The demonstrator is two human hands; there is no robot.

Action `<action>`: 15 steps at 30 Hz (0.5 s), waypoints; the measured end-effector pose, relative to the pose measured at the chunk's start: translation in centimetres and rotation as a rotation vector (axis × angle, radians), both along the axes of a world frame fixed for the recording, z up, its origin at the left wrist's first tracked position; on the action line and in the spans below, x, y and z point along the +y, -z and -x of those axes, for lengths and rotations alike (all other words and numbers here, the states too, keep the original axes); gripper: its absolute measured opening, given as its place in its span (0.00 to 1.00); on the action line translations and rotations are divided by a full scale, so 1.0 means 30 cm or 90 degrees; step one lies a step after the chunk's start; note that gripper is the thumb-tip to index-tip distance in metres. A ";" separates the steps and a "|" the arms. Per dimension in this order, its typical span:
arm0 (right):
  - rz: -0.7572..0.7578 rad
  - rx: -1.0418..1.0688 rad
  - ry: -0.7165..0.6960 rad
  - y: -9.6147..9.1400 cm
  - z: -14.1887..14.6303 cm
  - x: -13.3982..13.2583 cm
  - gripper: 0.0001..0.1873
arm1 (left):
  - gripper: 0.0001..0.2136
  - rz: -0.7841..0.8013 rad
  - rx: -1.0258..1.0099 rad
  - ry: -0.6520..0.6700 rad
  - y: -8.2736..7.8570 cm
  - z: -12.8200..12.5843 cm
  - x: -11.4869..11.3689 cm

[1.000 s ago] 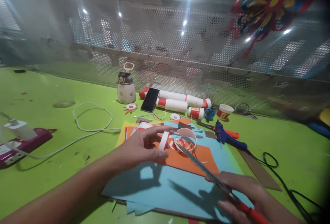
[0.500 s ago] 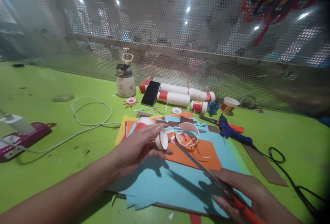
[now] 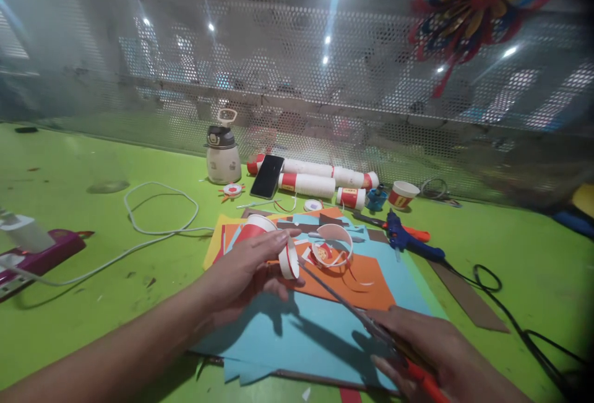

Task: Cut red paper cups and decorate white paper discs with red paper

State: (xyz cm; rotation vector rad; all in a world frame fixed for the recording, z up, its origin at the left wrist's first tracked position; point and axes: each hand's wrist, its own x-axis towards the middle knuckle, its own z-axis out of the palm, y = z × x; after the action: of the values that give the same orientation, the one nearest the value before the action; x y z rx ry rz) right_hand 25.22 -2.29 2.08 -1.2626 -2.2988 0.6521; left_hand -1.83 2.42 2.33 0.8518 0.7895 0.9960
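In the head view, the left hand (image 3: 245, 267) pinches the cup base (image 3: 288, 259), already cut short; the right hand (image 3: 424, 341) grips the scissors (image 3: 343, 299), blade tips near its rim. Right of the left fingertips lies a cut ring (image 3: 333, 233); trimming seems unfinished.

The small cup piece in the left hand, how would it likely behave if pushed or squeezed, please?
The cup piece, held in the left hand, is probably very light, since it looks shallow and thin-walled. Its round outline suggests it could roll if pushed while on its side. Being so thin, it would likely bend under a firm squeeze.
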 end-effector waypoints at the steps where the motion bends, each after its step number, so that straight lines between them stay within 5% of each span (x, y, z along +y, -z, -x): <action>1: 0.014 -0.015 -0.004 -0.004 0.001 0.000 0.18 | 0.21 -0.008 -0.002 -0.002 -0.002 -0.002 -0.001; 15: 0.065 -0.049 -0.008 -0.016 -0.010 0.012 0.18 | 0.22 -0.003 -0.002 0.032 -0.012 -0.003 -0.009</action>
State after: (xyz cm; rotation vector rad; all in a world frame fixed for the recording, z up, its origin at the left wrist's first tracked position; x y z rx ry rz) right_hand 25.51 -1.92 2.56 -1.3427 -2.3641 0.7452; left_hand -1.75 2.15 2.68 0.8692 0.7599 0.9551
